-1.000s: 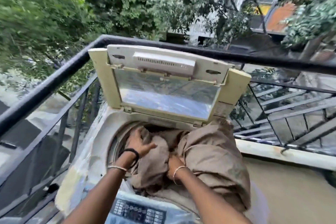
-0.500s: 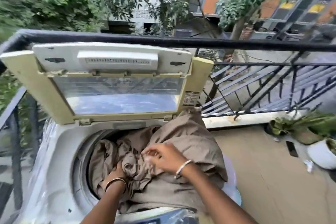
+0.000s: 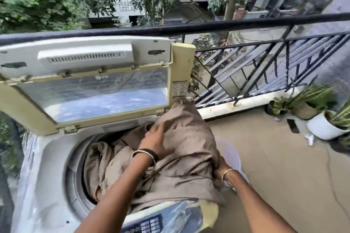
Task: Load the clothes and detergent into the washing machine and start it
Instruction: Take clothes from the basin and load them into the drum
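Item 1: washing machine (image 3: 47,166), top-loading, lid (image 3: 91,98) raised toward the balcony railing (image 3: 208,26), control panel (image 3: 151,223) at the near edge. Item 2: brown cloth (image 3: 185,147), 1 large bundle, about half sunk in the drum (image 3: 75,166) and half heaped over the machine's right rim. Its long axis runs from the drum's left side up and right to the lid's right corner, so the part not yet loaded lies right of the opening. Left hand (image 3: 154,140): laid flat on the crest of the heap, fingers spread and fairly straight, pressing rather than gripping. Right hand (image 3: 220,168): against the heap's right flank and nearest the overhang, fingers buried in fabric, so its grip cannot be told. Judgement: the coming move is a sweep leftward and down into the drum, the right hand lifting the overhang. Change from 0.5 s earlier: the left hand was low in the drum and is now on top, while the right hand has left the top for the right flank. No detergent is visible. Potted plants (image 3: 322,126) stand on the floor, well apart.
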Demonstrator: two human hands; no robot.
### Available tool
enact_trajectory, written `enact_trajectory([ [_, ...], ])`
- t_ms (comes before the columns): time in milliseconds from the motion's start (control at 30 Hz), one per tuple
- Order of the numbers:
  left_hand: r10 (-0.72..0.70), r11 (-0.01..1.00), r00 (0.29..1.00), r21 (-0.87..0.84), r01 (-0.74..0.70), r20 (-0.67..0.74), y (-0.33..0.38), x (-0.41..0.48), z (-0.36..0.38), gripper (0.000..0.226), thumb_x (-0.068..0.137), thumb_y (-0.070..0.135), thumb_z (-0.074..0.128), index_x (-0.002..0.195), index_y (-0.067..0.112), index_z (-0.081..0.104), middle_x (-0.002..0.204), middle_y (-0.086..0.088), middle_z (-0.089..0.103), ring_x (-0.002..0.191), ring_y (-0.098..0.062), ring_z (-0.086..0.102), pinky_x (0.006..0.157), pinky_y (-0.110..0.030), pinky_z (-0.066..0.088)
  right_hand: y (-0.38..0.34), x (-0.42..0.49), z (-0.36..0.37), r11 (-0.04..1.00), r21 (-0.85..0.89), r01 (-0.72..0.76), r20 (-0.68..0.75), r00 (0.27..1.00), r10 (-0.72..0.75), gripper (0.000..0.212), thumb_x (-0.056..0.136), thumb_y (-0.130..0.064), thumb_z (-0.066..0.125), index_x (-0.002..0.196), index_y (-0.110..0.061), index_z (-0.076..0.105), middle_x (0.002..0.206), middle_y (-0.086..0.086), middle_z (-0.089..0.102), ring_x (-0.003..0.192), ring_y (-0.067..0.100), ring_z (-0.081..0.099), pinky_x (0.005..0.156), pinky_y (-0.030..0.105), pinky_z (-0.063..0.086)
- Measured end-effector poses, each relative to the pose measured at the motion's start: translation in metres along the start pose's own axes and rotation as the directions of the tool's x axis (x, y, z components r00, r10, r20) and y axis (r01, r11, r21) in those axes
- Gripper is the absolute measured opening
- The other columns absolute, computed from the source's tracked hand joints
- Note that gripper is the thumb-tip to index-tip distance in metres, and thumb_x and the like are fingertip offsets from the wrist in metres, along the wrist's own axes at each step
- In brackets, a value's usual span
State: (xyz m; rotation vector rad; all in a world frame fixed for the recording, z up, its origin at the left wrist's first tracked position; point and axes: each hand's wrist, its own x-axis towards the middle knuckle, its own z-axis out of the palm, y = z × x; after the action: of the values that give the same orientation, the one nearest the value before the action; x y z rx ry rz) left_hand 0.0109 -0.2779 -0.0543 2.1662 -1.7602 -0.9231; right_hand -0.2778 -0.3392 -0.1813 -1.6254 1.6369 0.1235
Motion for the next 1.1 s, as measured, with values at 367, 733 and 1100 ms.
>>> enact_trajectory([
  [367, 0.216, 0.974, 0.975, -0.058, -0.219, -0.062, 0.012, -0.012, 0.018, 0.115, 0.050, 0.079, 0.059, 0.147, 0.032, 0.019, 0.153, 0.002, 0.030, 0.144, -0.018, 0.025, 0.115, -0.048, 0.028, -0.038, -0.025, -0.033, 0.660, 0.733, 0.164, -0.441, 0.853, 0.278, 0.018, 0.089, -0.027, 0.059, 0.102, -0.018, 0.066, 0.104, 0.003, 0.073, 0.088, 0.011, 0.060, 0.087, 0.040, 0.053],
  [733, -0.122, 0.878, 0.857, -0.457, -0.142, -0.501, 0.019, -0.068, -0.047, 0.098, 0.047, 0.062, 0.047, 0.128, 0.008, 0.059, 0.131, -0.007, 0.060, 0.126, -0.020, 0.053, 0.100, -0.026, 0.041, -0.243, -0.153, -0.052, 0.424, 0.721, 0.548, -0.359, 0.819, -0.448, 0.038, 0.085, -0.003, 0.050, 0.102, -0.037, 0.055, 0.113, -0.017, 0.057, 0.100, -0.003, 0.057, 0.097, 0.023, 0.047],
  [1100, -0.274, 0.925, 0.722, -0.379, 0.018, -0.635, -0.086, -0.095, -0.086, 0.084, 0.051, 0.043, 0.051, 0.124, 0.001, 0.060, 0.115, -0.024, 0.067, 0.110, -0.039, 0.063, 0.081, -0.037, 0.047, -0.236, -0.148, -0.005, 0.742, -0.147, 0.654, -0.093, 0.738, -0.669, 0.110, 0.066, -0.039, 0.077, 0.146, -0.045, 0.003, 0.155, -0.006, 0.022, 0.141, 0.012, 0.022, 0.117, 0.042, 0.025],
])
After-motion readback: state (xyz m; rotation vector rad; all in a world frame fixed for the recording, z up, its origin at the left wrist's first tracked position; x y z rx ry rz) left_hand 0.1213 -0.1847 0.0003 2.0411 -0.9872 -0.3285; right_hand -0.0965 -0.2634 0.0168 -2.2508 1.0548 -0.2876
